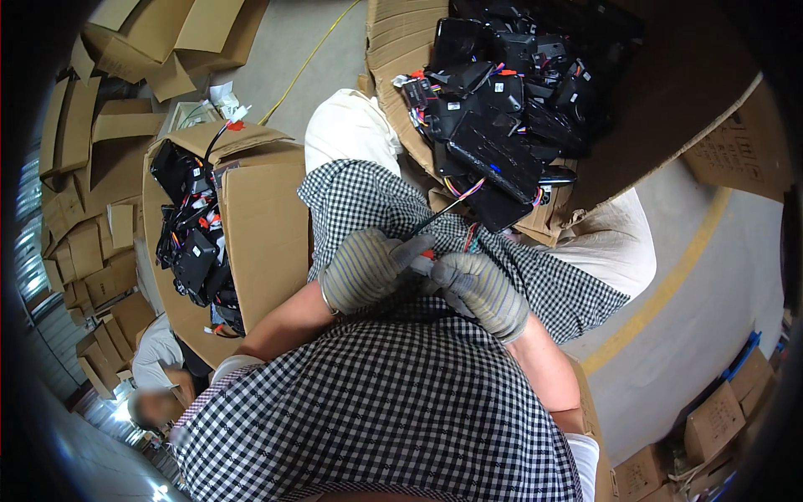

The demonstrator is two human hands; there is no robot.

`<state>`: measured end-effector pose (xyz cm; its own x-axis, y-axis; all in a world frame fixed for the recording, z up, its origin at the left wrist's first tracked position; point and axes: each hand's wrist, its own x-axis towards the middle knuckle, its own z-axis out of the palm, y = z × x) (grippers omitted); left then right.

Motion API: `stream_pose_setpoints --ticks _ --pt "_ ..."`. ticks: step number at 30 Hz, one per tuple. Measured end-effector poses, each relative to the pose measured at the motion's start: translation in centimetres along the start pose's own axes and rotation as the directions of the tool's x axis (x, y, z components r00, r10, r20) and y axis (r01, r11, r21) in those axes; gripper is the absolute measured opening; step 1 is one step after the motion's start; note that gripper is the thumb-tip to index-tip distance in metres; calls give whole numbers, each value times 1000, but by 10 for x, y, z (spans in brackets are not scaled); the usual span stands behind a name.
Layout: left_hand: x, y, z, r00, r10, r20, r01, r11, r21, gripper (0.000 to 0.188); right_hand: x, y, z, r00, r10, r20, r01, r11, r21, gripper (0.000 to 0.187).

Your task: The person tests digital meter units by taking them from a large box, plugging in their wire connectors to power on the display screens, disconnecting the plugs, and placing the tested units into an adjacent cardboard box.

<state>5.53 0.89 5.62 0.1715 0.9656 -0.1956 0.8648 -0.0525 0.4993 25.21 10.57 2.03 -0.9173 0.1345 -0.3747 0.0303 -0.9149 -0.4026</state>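
Both hands wear grey striped work gloves and meet in front of my checked apron (368,376). My left hand (364,266) is closed, its thumb and fingers pinched round a cable (439,214). My right hand (483,293) pinches close beside it. Between the fingertips shows a small red and pale connector (425,256), partly hidden by the gloves. The cable slants up towards a flat black electronic unit (493,163), which lies at the near edge of an open carton (401,42) heaped with similar black units and coloured wires.
At my left stands another open carton (268,234) with black units and wires (196,251). Cardboard boxes (92,209) are stacked beyond it. A person (163,360) is at the lower left. A yellow line (669,293) crosses the floor at right, near more boxes (715,422).
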Motion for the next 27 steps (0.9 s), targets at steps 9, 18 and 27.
stream_pose_setpoints --ticks 9,18,27 --pt "16 12 -12 976 -156 155 163 986 -33 46 -2 -15 9 992 72 -103 -83 991 -105 33" --pt "20 10 -9 978 -157 140 170 981 -89 44 -1 -17 1 999 25 -39 -32 982 -188 31" --pt "30 8 -27 972 -173 159 164 984 69 31 3 -21 -3 995 -93 -33 71 908 -413 32"
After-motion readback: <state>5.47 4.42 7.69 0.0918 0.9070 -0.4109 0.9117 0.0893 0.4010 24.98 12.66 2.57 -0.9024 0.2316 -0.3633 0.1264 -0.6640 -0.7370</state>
